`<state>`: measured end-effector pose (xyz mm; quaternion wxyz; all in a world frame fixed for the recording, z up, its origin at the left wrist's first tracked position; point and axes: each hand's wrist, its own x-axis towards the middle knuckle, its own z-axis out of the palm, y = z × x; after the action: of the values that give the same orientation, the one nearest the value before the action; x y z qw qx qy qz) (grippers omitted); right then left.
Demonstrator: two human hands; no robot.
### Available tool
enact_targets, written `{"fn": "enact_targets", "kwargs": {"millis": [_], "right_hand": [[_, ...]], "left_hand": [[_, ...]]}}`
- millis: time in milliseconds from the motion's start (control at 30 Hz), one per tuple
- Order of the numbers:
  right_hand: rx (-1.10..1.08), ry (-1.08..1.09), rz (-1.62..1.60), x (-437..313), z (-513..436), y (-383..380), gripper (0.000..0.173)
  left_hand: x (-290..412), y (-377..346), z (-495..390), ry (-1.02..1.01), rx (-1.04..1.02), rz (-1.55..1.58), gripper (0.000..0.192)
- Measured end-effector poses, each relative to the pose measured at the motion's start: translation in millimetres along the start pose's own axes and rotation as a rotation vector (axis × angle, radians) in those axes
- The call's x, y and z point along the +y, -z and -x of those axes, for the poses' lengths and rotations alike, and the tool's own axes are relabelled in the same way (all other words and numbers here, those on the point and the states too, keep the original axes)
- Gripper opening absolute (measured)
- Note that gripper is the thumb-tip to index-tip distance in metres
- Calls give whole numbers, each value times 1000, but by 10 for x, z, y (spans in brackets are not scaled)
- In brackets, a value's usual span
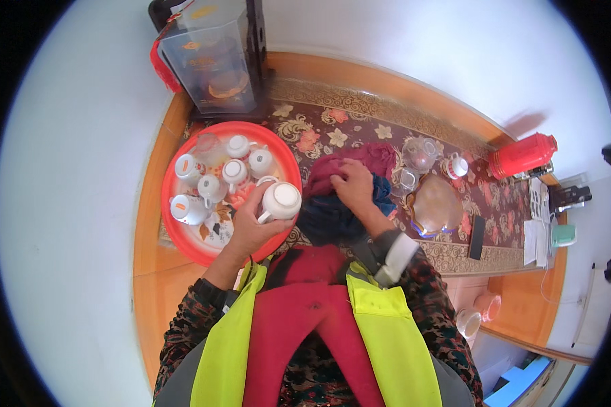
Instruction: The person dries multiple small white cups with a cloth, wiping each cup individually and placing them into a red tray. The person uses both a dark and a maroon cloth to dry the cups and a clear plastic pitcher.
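Note:
My left hand [252, 224] holds a white cup [282, 199] upside down, its base facing me, over the right side of a red-rimmed round tray [175, 236]. A second handle shows just behind this cup; I cannot tell which cup it belongs to. Several white cups [234, 172] stand base up on the tray, with a clear glass piece [209, 145] at its back. My right hand [355, 187] rests with bent fingers on a crumpled maroon cloth [374, 156]; whether it grips the cloth is hidden. A dark blue cloth [326, 219] lies bunched under that wrist.
To the right are clear glassware [420, 153], another white cup [457, 166], an amber glass dish [435, 206], a dark phone-like slab [477, 237] and a red thermos [523, 155]. A tall clear-fronted box [219, 66] stands behind the tray. A patterned cloth [336, 137] covers the table.

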<state>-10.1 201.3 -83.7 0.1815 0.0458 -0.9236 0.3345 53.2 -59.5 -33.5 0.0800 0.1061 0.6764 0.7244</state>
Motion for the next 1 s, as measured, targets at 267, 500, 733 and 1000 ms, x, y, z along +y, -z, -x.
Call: {"fn": "enact_targets", "kwargs": {"millis": [267,500,733,1000], "right_hand": [[-94,366,-383,-907,78,810,28],[-125,320,-182,-1157,61,687,20],[-414,92,37,-1159,49,832,12],[-254,280,-100,-1064,-8,693,13]], "left_hand": [[3,-204,-130,-19,-38,-74,75],[113,-346,-150,-90,-43,-288,71],[232,-359,-77,-276,140,-543,60],[252,-254,-155,-170,-98,-514,70]]}}
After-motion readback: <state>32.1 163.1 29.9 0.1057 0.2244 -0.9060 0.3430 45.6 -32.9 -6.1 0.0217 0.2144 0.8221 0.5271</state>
